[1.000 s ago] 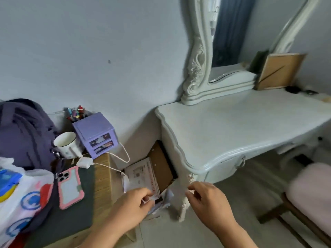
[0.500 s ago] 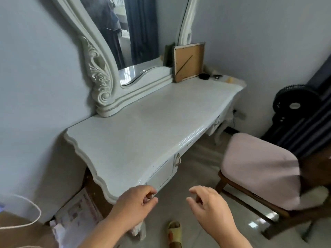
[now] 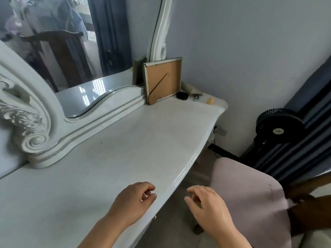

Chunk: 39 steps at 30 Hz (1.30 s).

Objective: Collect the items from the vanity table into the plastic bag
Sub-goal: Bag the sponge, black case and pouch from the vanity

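Far beyond the loosely curled, empty fingers of the left hand point(image 3: 133, 201) and right hand point(image 3: 208, 206), the picture frame point(image 3: 163, 79), black disc point(image 3: 182, 95) and small bits crowd the worktop point(image 3: 125, 140) corner; no bag shows; a hasty reach could topple the leaning frame.

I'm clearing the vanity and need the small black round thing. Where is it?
The small black round object lies at the white vanity table's far right corner, just right of the leaning cardboard-backed picture frame.
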### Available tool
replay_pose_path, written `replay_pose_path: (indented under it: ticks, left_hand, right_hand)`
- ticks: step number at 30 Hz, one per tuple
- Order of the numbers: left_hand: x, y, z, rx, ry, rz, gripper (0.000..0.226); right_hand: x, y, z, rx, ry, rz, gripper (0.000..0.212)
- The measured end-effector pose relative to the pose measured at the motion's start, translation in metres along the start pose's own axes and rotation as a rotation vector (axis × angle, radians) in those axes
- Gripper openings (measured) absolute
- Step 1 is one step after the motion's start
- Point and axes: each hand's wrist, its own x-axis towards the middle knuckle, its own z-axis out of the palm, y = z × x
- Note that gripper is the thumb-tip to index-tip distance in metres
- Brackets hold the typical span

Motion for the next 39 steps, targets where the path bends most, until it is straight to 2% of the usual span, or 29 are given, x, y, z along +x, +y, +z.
replay_pose_path:
  ticks: [12, 27, 39]
  left_hand:
    - [0.127, 0.025, 0.018, -0.023, -0.06, 0.017, 0.025]
    - [0.401, 0.117, 0.043, -0.006, 0.069, 0.049, 0.031]
    - [0.582, 0.151, 0.057, 0.131, 0.08, -0.027, 0.052]
  right_hand:
    - [0.112, 0.062, -0.016, 0.024, -0.013, 0.078, 0.027]
    - [0.361, 0.199, -0.073, 0.095, 0.046, 0.074, 0.03]
    - [0.513, 0.273, -0.067, 0.124, 0.121, 0.137, 0.05]
